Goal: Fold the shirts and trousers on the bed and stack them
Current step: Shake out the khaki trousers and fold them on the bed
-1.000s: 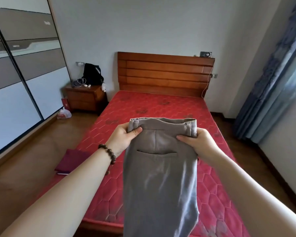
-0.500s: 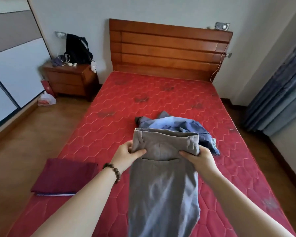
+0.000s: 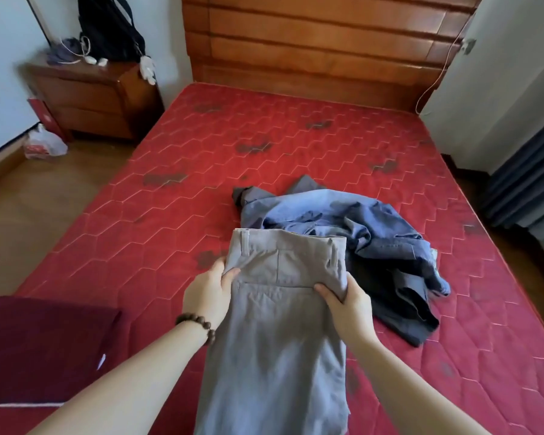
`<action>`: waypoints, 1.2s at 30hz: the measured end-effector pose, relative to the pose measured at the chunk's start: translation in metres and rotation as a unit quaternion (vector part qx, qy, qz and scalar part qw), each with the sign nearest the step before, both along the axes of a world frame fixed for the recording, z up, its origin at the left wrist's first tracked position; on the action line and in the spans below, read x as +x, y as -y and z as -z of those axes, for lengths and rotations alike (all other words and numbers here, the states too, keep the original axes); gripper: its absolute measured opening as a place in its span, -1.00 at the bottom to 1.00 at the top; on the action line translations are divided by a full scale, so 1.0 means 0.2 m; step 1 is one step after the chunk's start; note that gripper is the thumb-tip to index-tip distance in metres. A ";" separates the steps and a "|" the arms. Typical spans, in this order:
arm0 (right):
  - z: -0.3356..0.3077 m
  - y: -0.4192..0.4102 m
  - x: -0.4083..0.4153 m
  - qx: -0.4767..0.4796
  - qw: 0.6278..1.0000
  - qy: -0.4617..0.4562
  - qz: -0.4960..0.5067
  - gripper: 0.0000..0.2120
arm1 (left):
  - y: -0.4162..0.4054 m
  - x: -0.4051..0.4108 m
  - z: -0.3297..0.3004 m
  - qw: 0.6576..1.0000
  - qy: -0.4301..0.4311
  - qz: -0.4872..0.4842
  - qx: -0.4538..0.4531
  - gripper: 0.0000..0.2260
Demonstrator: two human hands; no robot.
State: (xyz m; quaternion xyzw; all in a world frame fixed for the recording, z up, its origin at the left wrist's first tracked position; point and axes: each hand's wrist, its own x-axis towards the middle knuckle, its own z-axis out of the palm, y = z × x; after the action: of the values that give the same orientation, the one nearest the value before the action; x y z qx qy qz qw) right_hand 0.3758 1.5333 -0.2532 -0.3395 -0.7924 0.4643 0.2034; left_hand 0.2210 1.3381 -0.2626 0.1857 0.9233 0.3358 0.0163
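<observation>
Grey trousers [image 3: 280, 340] lie lengthwise over the red mattress [image 3: 176, 221], folded leg on leg, waistband pointing toward the headboard. My left hand [image 3: 209, 290] pinches the waist's left edge, thumb on top. My right hand [image 3: 347, 301] grips the waist's right edge just below the waistband. Behind the trousers sits a crumpled heap of blue and dark clothes [image 3: 358, 233]. A folded dark red garment [image 3: 41, 346] lies flat at the bed's near left corner.
A wooden headboard [image 3: 321, 45] closes the far end. A wooden nightstand [image 3: 95, 98] with a black bag and cables stands at the left, a plastic bag [image 3: 44, 146] on the floor beside it. Grey curtains [image 3: 528, 183] hang at the right.
My hands have brought the grey trousers down from chest height to the mattress. The view has tilted down, so the blue heap and the dark red garment show.
</observation>
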 end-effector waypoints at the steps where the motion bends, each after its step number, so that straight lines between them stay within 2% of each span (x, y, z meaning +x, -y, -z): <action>1: 0.05 -0.02 -0.04 0.025 1.000 0.007 0.016 -0.82 | -0.04 -0.02 0.05 1.000 -0.024 -0.007 -0.018 -0.75; 4: 0.14 -0.14 -0.18 0.097 0.994 0.022 0.033 -0.67 | -0.19 -0.11 0.15 0.999 -0.051 -0.006 0.007 -0.72; 8: 0.15 -0.41 -0.49 0.159 0.986 -0.001 0.052 -0.62 | -0.44 -0.39 0.19 0.996 -0.054 -0.006 0.077 -0.77; 10: 0.17 -0.53 -0.65 0.154 0.986 0.014 0.065 -0.60 | -0.57 -0.54 0.22 0.994 -0.035 -0.011 0.099 -0.77; 12: 0.26 -0.62 -0.77 0.115 0.989 0.078 0.052 -0.52 | -0.67 -0.66 0.29 0.997 0.008 -0.029 0.070 -0.74; 13: 0.32 -0.64 -0.79 0.106 0.985 0.132 0.041 -0.38 | -0.69 -0.69 0.34 0.999 0.018 -0.036 0.024 -0.60; 14: 0.39 -0.64 -0.80 0.122 0.975 0.184 0.027 -0.25 | -0.69 -0.71 0.41 0.999 0.010 -0.026 -0.035 -0.47; 15: 0.46 -0.64 -0.80 0.165 0.962 0.220 0.011 -0.21 | -0.69 -0.70 0.49 0.996 -0.017 -0.003 -0.085 -0.41; 17: 0.61 -0.61 -0.77 0.264 0.929 0.257 -0.026 -0.28 | -0.69 -0.64 0.64 0.984 -0.065 0.074 -0.146 -0.40; 19: 0.74 -0.58 -0.76 0.321 0.905 0.271 -0.072 -0.36 | -0.72 -0.59 0.79 0.972 -0.070 0.136 -0.177 -0.42; 25: 1.01 -0.48 -0.89 0.400 0.860 0.261 -0.181 -0.47 | -0.89 -0.54 1.07 0.944 -0.103 0.205 -0.236 -0.48; 28: 1.17 -0.52 -0.93 0.375 0.864 0.269 -0.201 -0.47 | -0.91 -0.57 1.19 0.938 -0.122 0.203 -0.254 -0.47; 31: 1.27 -0.53 -0.90 0.366 0.878 0.261 -0.164 -0.46 | -0.89 -0.58 1.26 0.939 -0.145 0.186 -0.251 -0.43; 34: 1.27 -0.51 -0.91 0.374 0.885 0.253 -0.116 -0.44 | -0.90 -0.59 1.25 0.947 -0.124 0.151 -0.254 -0.38; 36: 1.25 -0.51 -0.90 0.360 0.885 0.264 -0.130 -0.45 | -0.90 -0.59 1.24 0.948 -0.102 0.153 -0.259 -0.34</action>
State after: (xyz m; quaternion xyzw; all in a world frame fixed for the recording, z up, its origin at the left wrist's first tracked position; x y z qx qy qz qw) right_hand 0.1951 1.6354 -0.5038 -0.2465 -0.9666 0.0621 0.0325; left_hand 0.1039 1.5181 -0.5106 0.3474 0.9357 0.0576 0.0208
